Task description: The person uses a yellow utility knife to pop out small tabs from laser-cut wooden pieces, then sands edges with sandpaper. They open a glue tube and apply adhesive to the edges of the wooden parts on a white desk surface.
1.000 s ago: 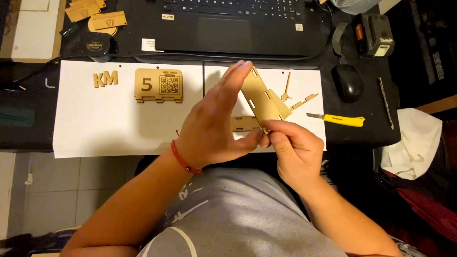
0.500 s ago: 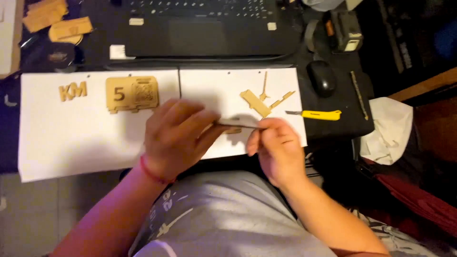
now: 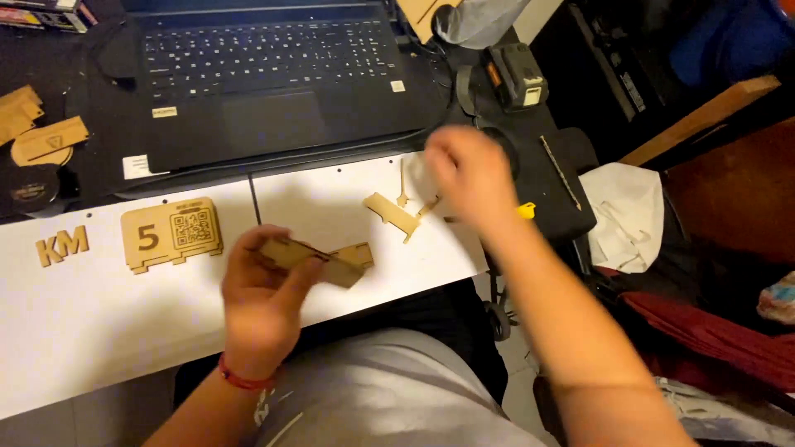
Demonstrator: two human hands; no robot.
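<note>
Head view: the left hand [image 3: 265, 302] pinches a flat notched wooden piece [image 3: 319, 261] between thumb and fingers, held over the white sheet [image 3: 74, 314] on the bench. The right hand [image 3: 468, 178], blurred, hovers with loose fingers holding nothing I can make out, just beside small wooden cut-outs [image 3: 393, 213] and a yellow knife [image 3: 526, 209].

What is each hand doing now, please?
Left hand: closed on a flat wooden piece, held above the white sheet.
Right hand: blurred, over the small wooden parts; its grip cannot be told.
</note>
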